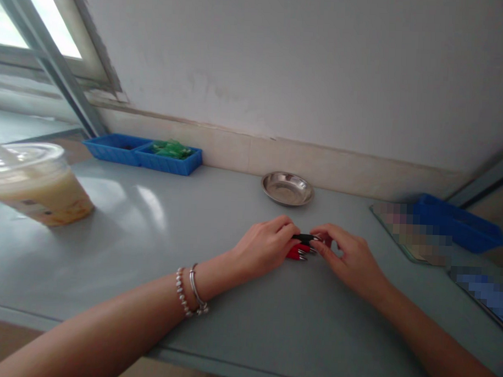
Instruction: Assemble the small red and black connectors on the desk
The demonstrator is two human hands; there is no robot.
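Observation:
Both hands meet over the grey table, right of the middle of the view. My left hand [270,241] is closed around the rear part of a black pen [303,237]. At the pen's silver tip, the thumb and fingers of my right hand [350,255] pinch it. Just below lie a few red pens [294,252] with silver cone tips pointing right. My left fingers partly cover them, so I cannot tell whether that hand also grips them. A beaded bracelet and a silver bangle circle my left wrist.
Behind the hands stands a round steel dish [288,190]. A blue two-part tray [141,153] with green pieces sits by the wall. A drink cup [37,189] is at the left. Blurred flat items [410,232] and a blue tray [460,223] lie right.

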